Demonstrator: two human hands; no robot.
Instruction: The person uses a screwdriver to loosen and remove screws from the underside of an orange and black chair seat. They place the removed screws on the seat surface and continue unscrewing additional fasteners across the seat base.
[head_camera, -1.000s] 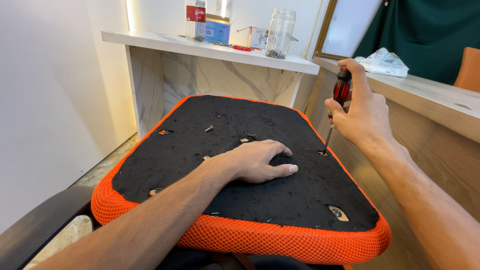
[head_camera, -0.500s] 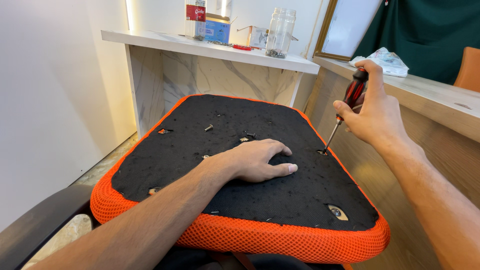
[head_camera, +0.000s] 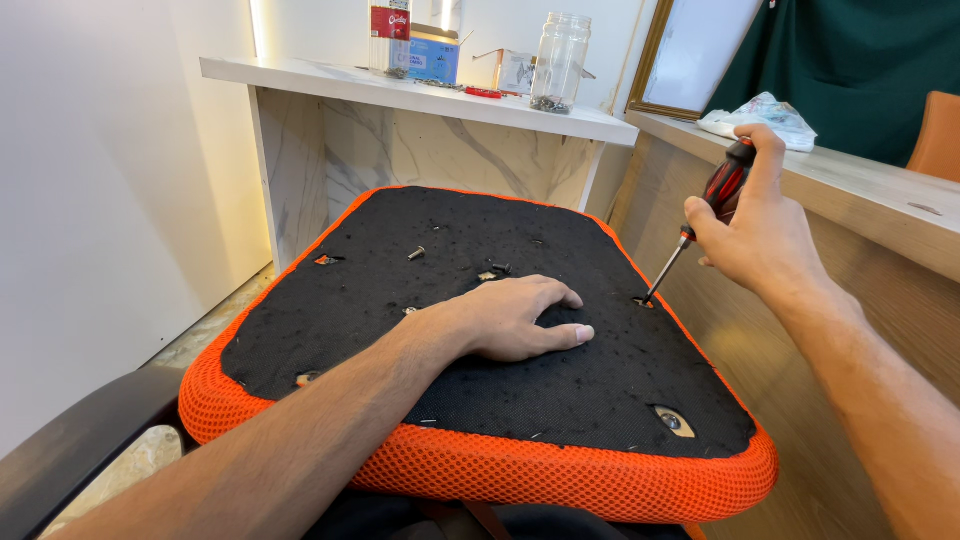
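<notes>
Right hand: the right hand (head_camera: 762, 240) is gripping a screwdriver (head_camera: 700, 215) around its red and black handle, fingers clenched, thumb lying up toward the top end.
Screwdriver: it is leaning well over to the person's right, its thin steel shaft running down and left so the tip is sitting in a hole (head_camera: 643, 301) near the right edge of the seat.
Left hand: the left hand (head_camera: 520, 318) is lying flat and released on the black cloth, palm down, fingers spread and pointing toward the hole; it is grasping nothing, only pressing on the seat.
Seat: an upturned chair seat (head_camera: 560, 395) is lying underside up in front of the person, black cloth in the middle, orange mesh (head_camera: 520, 475) wrapping its rim.
Handling of the screwdriver: it is looking light and stiff; the ribbed handle is probably giving a sure grip, and the fat middle of the handle seems the best place to hold. The narrow tip may slip out of the hole while tilted like this.
Handling of the seat: the padded rim is looking soft and yielding, the flat underside firmer; it seems bulky rather than heavy, and likely to shift unless it is pressed down.
Loose bits: a screw (head_camera: 416, 254) and more small hardware (head_camera: 494, 270) are lying on the cloth beyond the left hand; another fitting (head_camera: 672, 422) is showing through a hole near the front right corner.
Bench: a marble-patterned bench (head_camera: 480, 98) behind the seat is carrying a glass jar (head_camera: 558, 62) and small boxes (head_camera: 432, 56).
</notes>
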